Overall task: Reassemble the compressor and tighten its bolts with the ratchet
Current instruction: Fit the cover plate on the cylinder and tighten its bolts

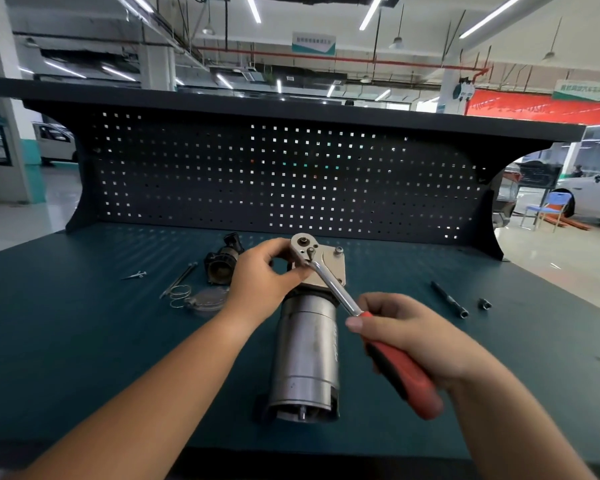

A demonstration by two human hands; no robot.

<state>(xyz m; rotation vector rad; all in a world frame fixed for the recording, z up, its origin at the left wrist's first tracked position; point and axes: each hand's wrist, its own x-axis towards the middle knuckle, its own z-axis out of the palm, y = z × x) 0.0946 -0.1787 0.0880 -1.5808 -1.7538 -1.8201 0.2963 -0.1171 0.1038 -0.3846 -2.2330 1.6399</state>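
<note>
Partway through, by the look of it. Lying lengthwise near the middle of the bench (84, 341): the compressor (305, 355), round end toward the camera, end plate (335, 268) away. Already set on the body, that plate, with one bolt (338, 250) showing at its far corner.

Tightening in hand at another corner. Gripping the red handle of the ratchet (329, 284) with the right hand (406, 327), fingers curled round it, thumb laid along the top. Pinching the ratchet head between thumb and fingers of the left hand (260, 275), steadying it on the plate. Cannot tell the bolt beneath the head, nor the count of bolts already tight.

Plenty left, judging from the loose parts. Not yet fitted, left of the compressor: a black housing (222, 263), long bolts (179, 280), a spring ring (180, 295), a round cover (208, 301), a small screw (135, 275). Lying unused well to the right: an extension bar (449, 299) and, just beside it, a socket (484, 303).
</note>
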